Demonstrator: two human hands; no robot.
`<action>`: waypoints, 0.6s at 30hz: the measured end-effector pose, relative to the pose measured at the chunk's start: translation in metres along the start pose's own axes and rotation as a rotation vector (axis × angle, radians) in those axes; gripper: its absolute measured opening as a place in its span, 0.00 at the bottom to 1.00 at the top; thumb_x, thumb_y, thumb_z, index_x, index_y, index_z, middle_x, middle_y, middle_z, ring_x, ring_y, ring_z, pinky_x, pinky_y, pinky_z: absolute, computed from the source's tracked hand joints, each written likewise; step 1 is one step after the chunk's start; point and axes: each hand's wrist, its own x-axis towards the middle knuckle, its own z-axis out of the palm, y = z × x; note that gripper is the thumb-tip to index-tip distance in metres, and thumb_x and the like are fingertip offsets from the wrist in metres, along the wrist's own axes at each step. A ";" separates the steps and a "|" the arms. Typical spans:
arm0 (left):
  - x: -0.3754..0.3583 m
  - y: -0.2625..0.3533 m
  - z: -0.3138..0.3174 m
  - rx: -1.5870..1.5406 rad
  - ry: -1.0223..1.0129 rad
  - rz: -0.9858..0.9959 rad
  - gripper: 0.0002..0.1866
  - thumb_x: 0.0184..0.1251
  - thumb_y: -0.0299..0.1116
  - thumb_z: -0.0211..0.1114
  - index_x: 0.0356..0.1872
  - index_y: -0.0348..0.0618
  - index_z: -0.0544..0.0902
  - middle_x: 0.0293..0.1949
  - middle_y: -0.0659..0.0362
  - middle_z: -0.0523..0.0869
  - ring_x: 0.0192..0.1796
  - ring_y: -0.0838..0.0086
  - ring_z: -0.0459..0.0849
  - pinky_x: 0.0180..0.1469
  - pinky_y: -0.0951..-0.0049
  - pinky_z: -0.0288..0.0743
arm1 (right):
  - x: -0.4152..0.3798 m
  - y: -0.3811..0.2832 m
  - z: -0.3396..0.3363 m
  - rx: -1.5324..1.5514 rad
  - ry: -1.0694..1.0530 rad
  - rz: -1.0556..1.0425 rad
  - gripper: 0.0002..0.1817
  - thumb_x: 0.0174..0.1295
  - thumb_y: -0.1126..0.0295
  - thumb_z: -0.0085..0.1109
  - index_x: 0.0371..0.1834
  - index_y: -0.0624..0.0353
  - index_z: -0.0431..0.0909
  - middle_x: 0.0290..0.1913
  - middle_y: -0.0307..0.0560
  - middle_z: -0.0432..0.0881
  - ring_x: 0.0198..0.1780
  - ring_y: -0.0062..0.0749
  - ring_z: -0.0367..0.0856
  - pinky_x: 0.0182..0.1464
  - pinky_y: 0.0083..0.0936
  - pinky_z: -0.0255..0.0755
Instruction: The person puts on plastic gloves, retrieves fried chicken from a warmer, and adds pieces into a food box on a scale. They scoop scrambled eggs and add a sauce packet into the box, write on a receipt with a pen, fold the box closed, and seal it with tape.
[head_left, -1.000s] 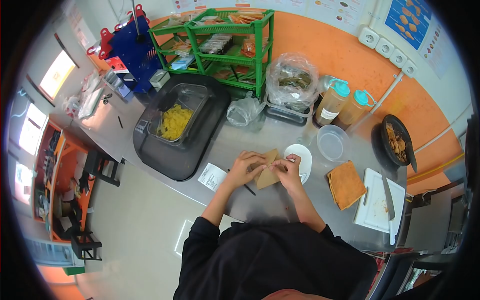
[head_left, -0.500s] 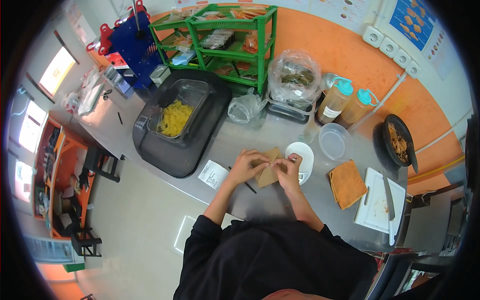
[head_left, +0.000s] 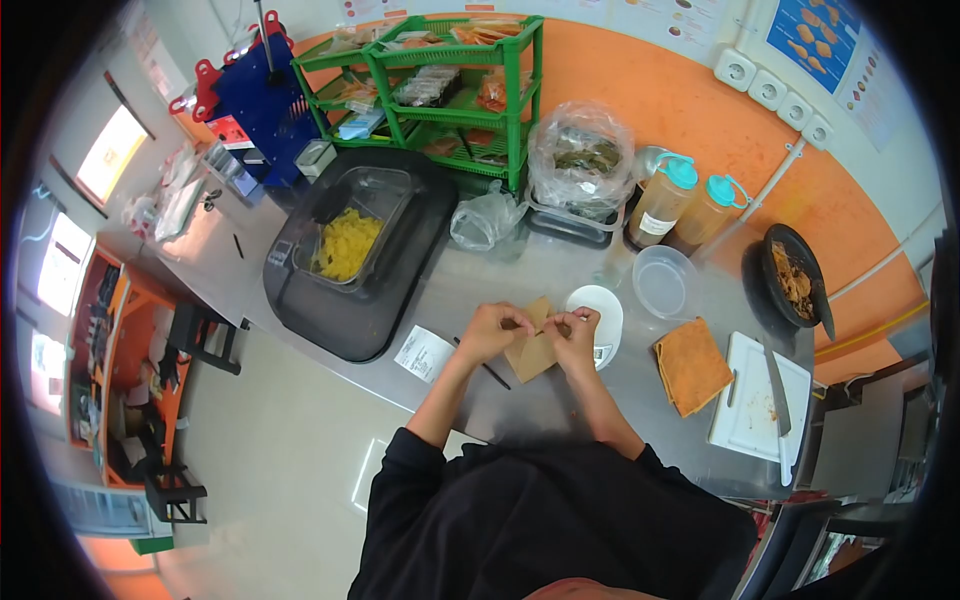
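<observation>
A piece of folded brown paper or thin card (head_left: 533, 362) lies at the front of the steel counter, between my hands. My left hand (head_left: 487, 334) has its thumb and fingers closed at the left edge of the paper's upper part. Across from it, my right hand (head_left: 574, 341) pinches at the right side, fingertips pressed together. Whether a small piece sits between the fingertips is too fine to see. Just beyond my right hand is a round white kitchen scale (head_left: 597, 308) with a small display. A black pen (head_left: 494, 375) and a printed receipt (head_left: 424, 354) lie left of the paper.
A black-rimmed container of yellow food (head_left: 349, 243) stands left. Behind are a green rack (head_left: 522, 110), a bagged tray (head_left: 583, 158) and sauce bottles (head_left: 664, 203). Rightward are a plastic tub (head_left: 665, 283), an orange cloth (head_left: 692, 366), a knife (head_left: 777, 395) on a white board (head_left: 743, 420), and a mortar (head_left: 822, 285).
My fingers have shifted slightly at the paper's upper part, and more of its surface shows below them. The camera view has moved a little. Other things on the counter stay put.
</observation>
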 end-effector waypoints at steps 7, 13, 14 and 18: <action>-0.008 0.022 0.012 0.271 0.050 -0.052 0.04 0.51 0.23 0.70 0.30 0.38 0.87 0.38 0.54 0.86 0.45 0.68 0.84 0.55 0.69 0.73 | 0.004 0.004 0.001 -0.052 -0.022 0.031 0.07 0.47 0.72 0.68 0.24 0.62 0.81 0.47 0.51 0.62 0.55 0.43 0.64 0.56 0.33 0.68; -0.021 0.016 0.028 0.492 0.194 0.184 0.06 0.54 0.22 0.66 0.31 0.45 0.82 0.41 0.60 0.85 0.45 0.67 0.76 0.55 0.69 0.56 | 0.013 0.013 0.002 -0.030 -0.098 0.130 0.09 0.44 0.69 0.70 0.24 0.62 0.81 0.49 0.52 0.63 0.54 0.43 0.65 0.56 0.33 0.68; -0.023 0.015 0.030 0.483 0.226 0.228 0.07 0.54 0.22 0.66 0.33 0.45 0.81 0.42 0.60 0.84 0.45 0.67 0.76 0.55 0.69 0.57 | 0.013 0.011 0.001 -0.028 -0.096 0.129 0.09 0.44 0.69 0.70 0.24 0.62 0.81 0.49 0.52 0.63 0.54 0.43 0.65 0.56 0.33 0.68; -0.029 0.013 0.039 0.475 0.329 0.256 0.07 0.57 0.22 0.66 0.35 0.46 0.80 0.45 0.60 0.83 0.46 0.67 0.74 0.53 0.68 0.57 | 0.013 0.004 0.000 -0.011 -0.116 0.157 0.08 0.44 0.69 0.70 0.25 0.60 0.82 0.49 0.52 0.62 0.55 0.44 0.65 0.57 0.34 0.67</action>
